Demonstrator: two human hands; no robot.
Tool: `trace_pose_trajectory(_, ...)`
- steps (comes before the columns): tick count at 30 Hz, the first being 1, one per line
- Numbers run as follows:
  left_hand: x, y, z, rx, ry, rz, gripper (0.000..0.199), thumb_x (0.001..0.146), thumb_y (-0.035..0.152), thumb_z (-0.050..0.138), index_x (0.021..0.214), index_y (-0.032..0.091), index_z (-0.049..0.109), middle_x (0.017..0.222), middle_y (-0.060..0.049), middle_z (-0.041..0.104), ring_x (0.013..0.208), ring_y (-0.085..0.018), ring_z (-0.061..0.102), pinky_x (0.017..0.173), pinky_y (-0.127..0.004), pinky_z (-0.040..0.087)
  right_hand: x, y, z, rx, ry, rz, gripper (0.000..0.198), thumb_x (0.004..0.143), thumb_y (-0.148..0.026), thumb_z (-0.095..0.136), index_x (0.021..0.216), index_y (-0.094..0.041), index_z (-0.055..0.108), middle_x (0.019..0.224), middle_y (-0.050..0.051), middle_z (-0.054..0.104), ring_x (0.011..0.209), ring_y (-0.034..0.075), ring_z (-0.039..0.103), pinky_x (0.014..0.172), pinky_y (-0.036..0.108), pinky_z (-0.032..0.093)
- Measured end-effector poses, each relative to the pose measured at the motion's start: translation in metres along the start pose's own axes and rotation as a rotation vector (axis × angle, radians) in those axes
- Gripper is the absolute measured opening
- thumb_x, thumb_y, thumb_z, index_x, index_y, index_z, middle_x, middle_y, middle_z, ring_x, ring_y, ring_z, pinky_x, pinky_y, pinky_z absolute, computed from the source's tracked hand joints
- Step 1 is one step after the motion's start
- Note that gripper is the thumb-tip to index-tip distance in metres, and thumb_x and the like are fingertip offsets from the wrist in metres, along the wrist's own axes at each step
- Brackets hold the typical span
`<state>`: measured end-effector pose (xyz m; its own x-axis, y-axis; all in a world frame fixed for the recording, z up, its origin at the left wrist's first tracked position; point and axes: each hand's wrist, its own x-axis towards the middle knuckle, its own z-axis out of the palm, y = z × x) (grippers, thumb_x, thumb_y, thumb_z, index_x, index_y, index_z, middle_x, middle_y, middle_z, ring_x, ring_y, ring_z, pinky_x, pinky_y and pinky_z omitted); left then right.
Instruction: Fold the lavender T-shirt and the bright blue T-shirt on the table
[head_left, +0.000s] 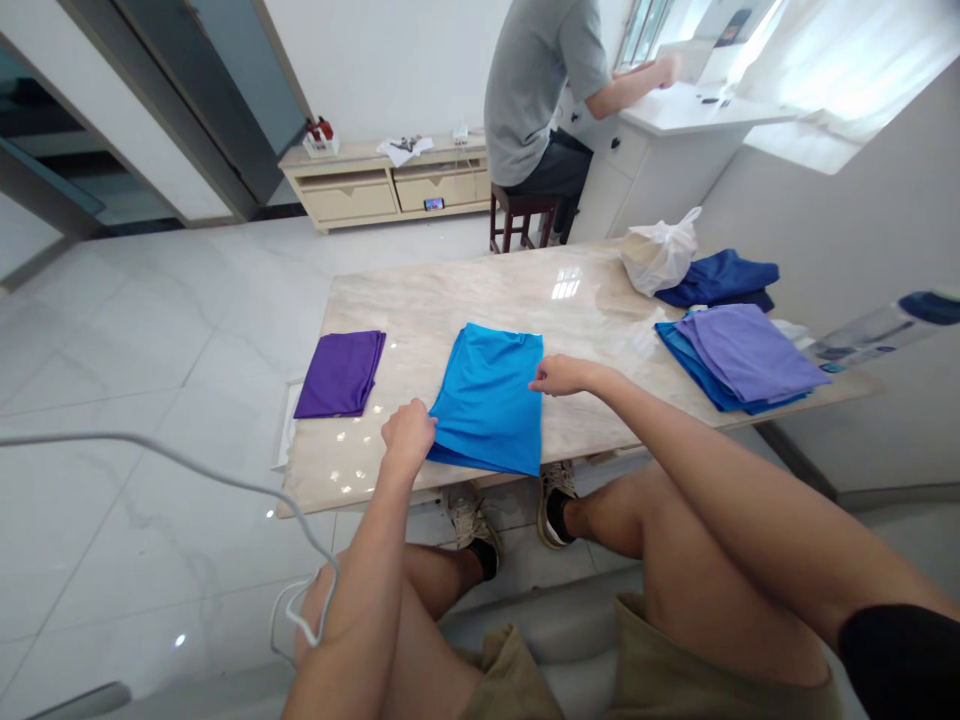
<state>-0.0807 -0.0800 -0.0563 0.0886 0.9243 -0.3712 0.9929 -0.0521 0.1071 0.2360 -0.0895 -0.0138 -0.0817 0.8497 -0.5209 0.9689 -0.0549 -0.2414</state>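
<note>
A bright blue folded cloth (491, 400) lies on the marble-look table (465, 295) in front of me. My left hand (409, 437) is closed on the cloth's left edge near its front corner. At the right edge, my right hand (561, 375) is closed in a pinch on the fabric. The cloth has soft creases, and its layers show along the left and front edges. To the left lies a folded purple cloth (340, 374), apart from the blue one. Farther right is a stack with a lavender cloth (750, 350) on top of blue ones.
A white plastic bag (660, 255) and a dark blue garment (720, 278) sit at the table's back right, near a clear bottle (877, 330). A white cable (187, 465) hangs across the left side. Beyond the table, a person (529, 95) sits on a stool (521, 205).
</note>
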Motion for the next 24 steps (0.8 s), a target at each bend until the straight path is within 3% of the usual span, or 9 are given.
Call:
trace_pose_trajectory(5, 0.011, -0.016, 0.0, 0.028, -0.104, 0.038, 0.017, 0.092, 0.036, 0.08, 0.101, 0.023, 0.081, 0.113, -0.02, 0.084, 0.115, -0.04, 0.078, 0.09, -0.04, 0.056, 0.017, 0.03, 0.014, 0.155, 0.094, 0.163, 0.026, 0.102, -0.032, 0.071, 0.082, -0.017, 0.08, 0.078, 0.01, 0.079, 0.079, 0.025, 0.076, 0.075, 0.029, 0.053)
trace_pose_trajectory(8, 0.012, -0.019, -0.003, 0.061, -0.095, -0.023, 0.023, 0.09, 0.039, 0.084, 0.103, 0.021, 0.08, 0.118, -0.022, 0.083, 0.118, -0.042, 0.078, 0.089, -0.041, 0.056, 0.026, 0.034, 0.016, 0.168, 0.23, 0.198, 0.018, 0.098, -0.03, 0.073, 0.088, -0.017, 0.082, 0.087, 0.011, 0.083, 0.09, 0.026, 0.079, 0.076, 0.027, 0.053)
trace_pose_trajectory(10, 0.011, -0.012, -0.003, 0.041, -0.028, -0.034, 0.03, 0.097, 0.044, 0.078, 0.113, 0.018, 0.076, 0.125, -0.024, 0.081, 0.121, -0.042, 0.077, 0.09, -0.041, 0.056, 0.029, 0.031, 0.014, 0.15, 0.271, 0.192, 0.018, 0.097, -0.03, 0.073, 0.089, -0.017, 0.082, 0.088, 0.012, 0.083, 0.095, 0.028, 0.08, 0.079, 0.027, 0.053)
trace_pose_trajectory(13, 0.013, 0.009, 0.0, -0.053, 0.082, 0.045, 0.036, 0.11, 0.044, 0.062, 0.127, 0.014, 0.069, 0.13, -0.024, 0.078, 0.124, -0.037, 0.075, 0.095, -0.038, 0.056, 0.03, 0.023, 0.012, 0.165, 0.201, 0.186, 0.027, 0.1, -0.03, 0.068, 0.08, -0.016, 0.08, 0.075, 0.012, 0.079, 0.085, 0.027, 0.08, 0.08, 0.03, 0.056)
trace_pose_trajectory(17, 0.019, 0.037, 0.007, -0.095, 0.121, 0.11, 0.037, 0.111, 0.036, 0.063, 0.136, 0.008, 0.063, 0.134, -0.025, 0.075, 0.126, -0.034, 0.074, 0.1, -0.035, 0.054, 0.027, 0.011, 0.02, 0.19, 0.006, 0.206, 0.037, 0.104, -0.035, 0.065, 0.078, -0.013, 0.079, 0.063, 0.011, 0.074, 0.066, 0.024, 0.076, 0.073, 0.031, 0.059)
trace_pose_trajectory(20, 0.018, 0.045, 0.008, -0.087, 0.088, 0.122, 0.034, 0.109, 0.026, 0.065, 0.138, 0.009, 0.064, 0.132, -0.025, 0.077, 0.125, -0.034, 0.076, 0.099, -0.035, 0.054, 0.023, 0.007, 0.027, 0.151, -0.009, 0.182, 0.042, 0.108, -0.039, 0.062, 0.08, -0.012, 0.078, 0.066, 0.012, 0.075, 0.065, 0.023, 0.076, 0.073, 0.031, 0.061)
trace_pose_trajectory(24, 0.003, 0.042, 0.003, -0.004, -0.044, 0.109, 0.02, 0.099, 0.019, 0.073, 0.118, 0.015, 0.077, 0.128, -0.024, 0.08, 0.126, -0.038, 0.077, 0.096, -0.036, 0.056, 0.022, 0.01, 0.031, 0.204, -0.04, 0.202, 0.041, 0.108, -0.041, 0.064, 0.081, -0.013, 0.076, 0.071, 0.012, 0.078, 0.068, 0.024, 0.077, 0.073, 0.033, 0.062)
